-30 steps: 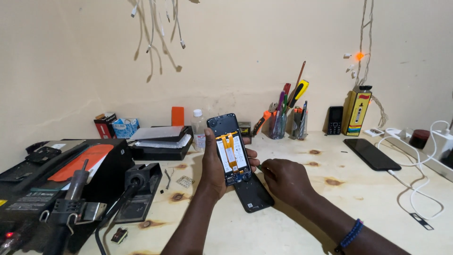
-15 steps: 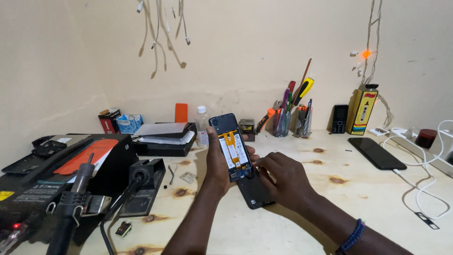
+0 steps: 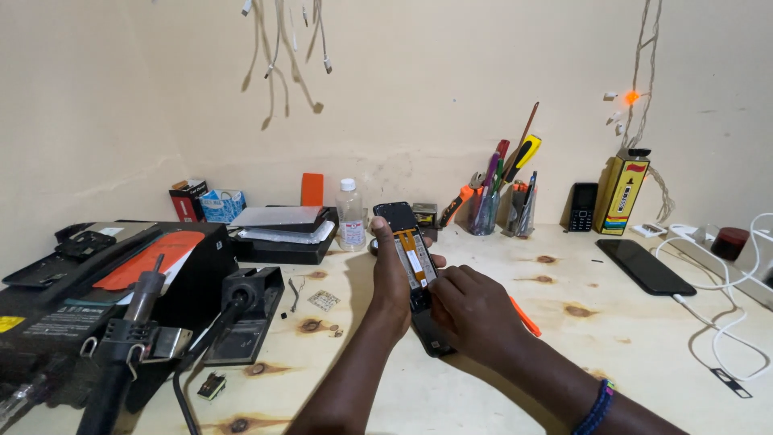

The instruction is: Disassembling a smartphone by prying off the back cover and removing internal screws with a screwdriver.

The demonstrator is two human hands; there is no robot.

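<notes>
At nine o'clock of the wooden table [image 3: 612, 338] sits a black machine [image 3: 97, 290] with an orange sheet on top, and a soldering iron [image 3: 133, 322] stands in its holder in front; both sit much as they did a second ago. Toward eleven o'clock lie a stack of flat trays [image 3: 282, 229] and a clear bottle [image 3: 349, 213]. At the centre the left hand [image 3: 392, 278] is wrapped around the left edge of an opened phone [image 3: 412, 262], thumb up along its side, holding it tilted above the table; the phone is raised slightly higher and more upright than before. The right hand [image 3: 475, 310] has slid up over the phone's lower half, fingers curled and pressing on it, where earlier it lay lower and flatter. An orange tool [image 3: 525, 316] lies just behind that hand. At one o'clock stands a cup of tools [image 3: 491, 201]; at three o'clock, a black phone [image 3: 644, 266] and white cables [image 3: 725, 322].
</notes>
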